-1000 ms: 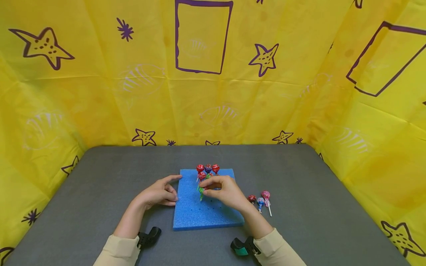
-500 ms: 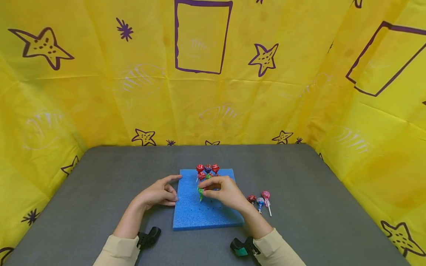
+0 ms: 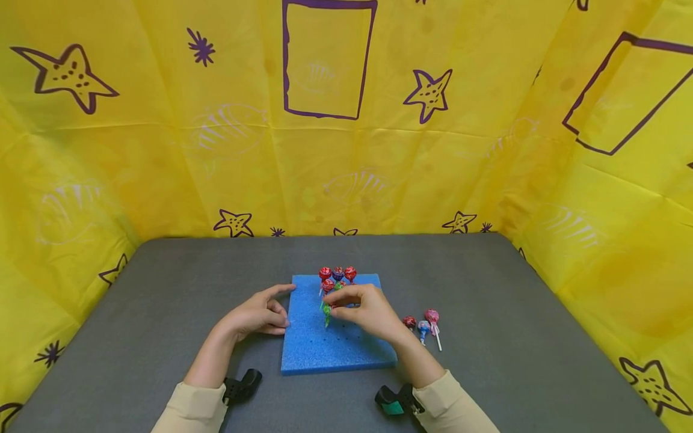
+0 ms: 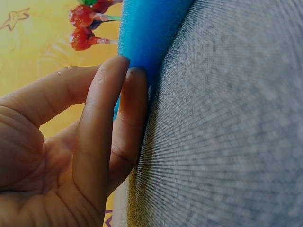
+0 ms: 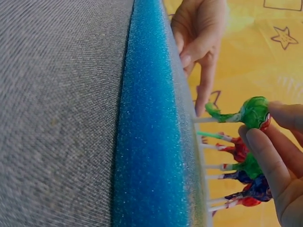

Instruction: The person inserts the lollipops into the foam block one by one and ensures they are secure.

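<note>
My right hand (image 3: 361, 307) pinches the head of a green-wrapped lollipop (image 5: 255, 112) between thumb and fingers. Its white stick meets the top face of a blue foam board (image 3: 308, 349), standing upright on it. Behind that lollipop, red (image 3: 325, 273), purple (image 3: 338, 273) and green ones stand in rows in the foam, partly covered by my right hand in the head view. On the board's left edge rest the fingertips of my left hand (image 3: 260, 313), index stretched toward the far corner. Close up in the left wrist view, these fingers (image 4: 94, 123) press against the foam's side.
Right of the board lie a dark red lollipop (image 3: 409, 323), a blue one (image 3: 423, 328) and a pink one (image 3: 432, 317) on the grey table (image 3: 514, 361). Small holes dot the near part of the foam. Yellow curtains (image 3: 243, 168) enclose the back and sides.
</note>
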The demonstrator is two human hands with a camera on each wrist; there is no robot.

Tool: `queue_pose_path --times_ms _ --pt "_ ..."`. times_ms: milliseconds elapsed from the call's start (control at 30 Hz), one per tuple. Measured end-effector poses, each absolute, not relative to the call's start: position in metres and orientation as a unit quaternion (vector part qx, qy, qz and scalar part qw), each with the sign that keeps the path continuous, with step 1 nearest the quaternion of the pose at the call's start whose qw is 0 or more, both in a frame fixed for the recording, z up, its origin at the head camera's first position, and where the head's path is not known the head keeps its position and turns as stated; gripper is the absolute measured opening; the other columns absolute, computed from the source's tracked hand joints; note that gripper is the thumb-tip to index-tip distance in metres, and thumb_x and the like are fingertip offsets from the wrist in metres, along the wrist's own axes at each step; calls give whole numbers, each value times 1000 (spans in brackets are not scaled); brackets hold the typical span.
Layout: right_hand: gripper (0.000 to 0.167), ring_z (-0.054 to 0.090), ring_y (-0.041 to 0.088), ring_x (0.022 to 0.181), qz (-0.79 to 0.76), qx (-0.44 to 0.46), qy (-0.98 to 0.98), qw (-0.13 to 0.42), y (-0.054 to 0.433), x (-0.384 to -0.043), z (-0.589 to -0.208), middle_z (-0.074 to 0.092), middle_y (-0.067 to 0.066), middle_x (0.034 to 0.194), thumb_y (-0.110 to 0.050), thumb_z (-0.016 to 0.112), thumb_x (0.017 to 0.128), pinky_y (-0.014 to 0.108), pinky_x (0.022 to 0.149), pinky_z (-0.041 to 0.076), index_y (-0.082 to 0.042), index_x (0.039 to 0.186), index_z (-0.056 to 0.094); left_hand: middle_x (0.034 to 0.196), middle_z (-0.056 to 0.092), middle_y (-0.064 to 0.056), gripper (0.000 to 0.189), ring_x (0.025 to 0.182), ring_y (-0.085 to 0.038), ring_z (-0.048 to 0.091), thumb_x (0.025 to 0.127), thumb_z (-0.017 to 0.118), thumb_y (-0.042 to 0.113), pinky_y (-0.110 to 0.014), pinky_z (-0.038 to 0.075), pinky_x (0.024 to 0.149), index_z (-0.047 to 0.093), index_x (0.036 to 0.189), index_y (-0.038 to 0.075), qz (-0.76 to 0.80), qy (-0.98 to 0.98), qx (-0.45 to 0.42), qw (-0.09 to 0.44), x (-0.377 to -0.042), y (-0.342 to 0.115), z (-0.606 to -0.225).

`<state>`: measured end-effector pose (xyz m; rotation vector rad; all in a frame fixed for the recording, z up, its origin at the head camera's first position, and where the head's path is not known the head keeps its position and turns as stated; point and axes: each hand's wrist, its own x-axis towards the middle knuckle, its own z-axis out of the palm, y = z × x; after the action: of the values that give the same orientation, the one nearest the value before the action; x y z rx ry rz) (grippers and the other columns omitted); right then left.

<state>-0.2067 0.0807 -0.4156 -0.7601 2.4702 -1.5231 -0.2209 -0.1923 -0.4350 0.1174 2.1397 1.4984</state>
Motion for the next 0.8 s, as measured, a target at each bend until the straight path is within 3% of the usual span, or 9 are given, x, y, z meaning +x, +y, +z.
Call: queue_pose_path --times_ms 800 --pt "22 72 20 99 -538 -220 813 36 96 -207 -397 76 9 106 -14 73 88 19 79 60 -11 110 75 90 60 -9 76 76 -15 65 88 66 1 -27 62 68 29 154 11 558 787 48 261 -222 -194 -436"
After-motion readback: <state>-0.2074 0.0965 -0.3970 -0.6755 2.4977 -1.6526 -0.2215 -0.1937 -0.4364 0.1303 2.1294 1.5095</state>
